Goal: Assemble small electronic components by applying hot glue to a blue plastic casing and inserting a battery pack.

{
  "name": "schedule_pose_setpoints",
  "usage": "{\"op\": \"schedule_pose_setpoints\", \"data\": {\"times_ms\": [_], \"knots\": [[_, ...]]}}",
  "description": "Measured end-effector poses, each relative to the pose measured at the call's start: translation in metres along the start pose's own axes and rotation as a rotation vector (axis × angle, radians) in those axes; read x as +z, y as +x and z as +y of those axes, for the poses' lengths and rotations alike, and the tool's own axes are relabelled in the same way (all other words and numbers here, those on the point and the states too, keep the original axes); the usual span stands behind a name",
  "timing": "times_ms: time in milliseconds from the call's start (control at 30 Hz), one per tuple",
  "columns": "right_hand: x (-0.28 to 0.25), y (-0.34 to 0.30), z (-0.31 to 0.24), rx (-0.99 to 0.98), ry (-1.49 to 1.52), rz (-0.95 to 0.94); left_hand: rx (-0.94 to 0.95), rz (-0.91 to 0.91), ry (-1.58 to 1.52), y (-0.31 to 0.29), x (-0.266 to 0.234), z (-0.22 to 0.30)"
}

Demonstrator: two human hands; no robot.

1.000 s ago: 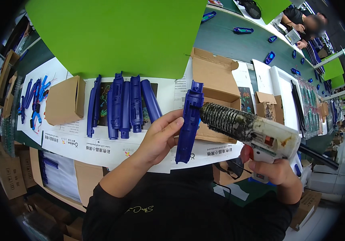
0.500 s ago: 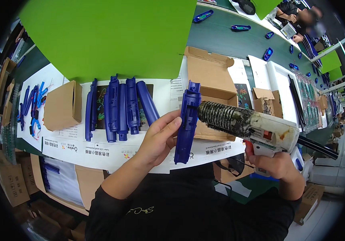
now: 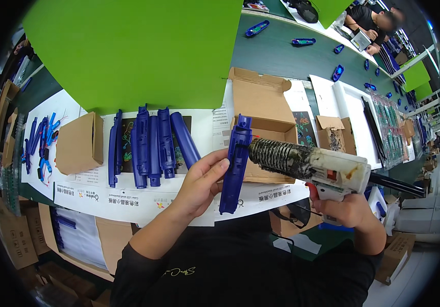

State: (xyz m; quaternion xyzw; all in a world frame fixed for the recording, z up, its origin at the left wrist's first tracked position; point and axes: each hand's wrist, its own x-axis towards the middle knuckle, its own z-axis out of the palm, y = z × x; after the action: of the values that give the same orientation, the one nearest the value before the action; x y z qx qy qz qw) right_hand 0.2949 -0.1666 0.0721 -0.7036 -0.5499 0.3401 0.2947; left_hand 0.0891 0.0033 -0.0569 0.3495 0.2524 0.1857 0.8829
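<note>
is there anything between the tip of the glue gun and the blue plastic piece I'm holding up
Nothing visible. The glue gun in your right hand has its nozzle right at the upper edge of the blue plastic piece held in your left hand; your fingers grip lower down, clear of the tip.

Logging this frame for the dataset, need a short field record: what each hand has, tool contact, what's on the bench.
left hand: left hand holds a long blue plastic shell upright by its edge
right hand: right hand grips a worn white glue gun
contact: gun nozzle meets the shell near its upper part
bench: row of blue shells on white printed sheets
boxes: open cardboard box behind the shell; small closed box at left
background: another person at a far table
</note>
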Motion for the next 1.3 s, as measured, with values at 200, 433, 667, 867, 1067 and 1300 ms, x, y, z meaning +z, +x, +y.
{"op": "schedule_pose_setpoints", "data": {"times_ms": [200, 433, 667, 867, 1067, 1300], "knots": [[0.001, 0.003, -0.004, 0.246, 0.475, 0.019, -0.036, -0.037, -0.008, 0.002, -0.003, -0.003], [-0.004, 0.000, -0.002, 0.240, 0.511, -0.013, -0.041, -0.036, -0.007, -0.002, -0.003, -0.003], [0.001, -0.005, -0.015, 0.292, 0.519, -0.009, 0.008, -0.017, 0.022, 0.000, -0.004, -0.003], [-0.002, -0.003, -0.014, 0.212, 0.385, 0.004, 0.029, 0.004, 0.063, -0.003, 0.001, -0.002], [-0.006, 0.000, -0.016, 0.163, 0.233, 0.000, 0.025, -0.013, 0.078, -0.004, -0.003, -0.005], [-0.007, 0.004, -0.029, 0.286, 0.493, -0.024, 0.077, -0.052, 0.128, -0.006, -0.005, -0.002]]}}
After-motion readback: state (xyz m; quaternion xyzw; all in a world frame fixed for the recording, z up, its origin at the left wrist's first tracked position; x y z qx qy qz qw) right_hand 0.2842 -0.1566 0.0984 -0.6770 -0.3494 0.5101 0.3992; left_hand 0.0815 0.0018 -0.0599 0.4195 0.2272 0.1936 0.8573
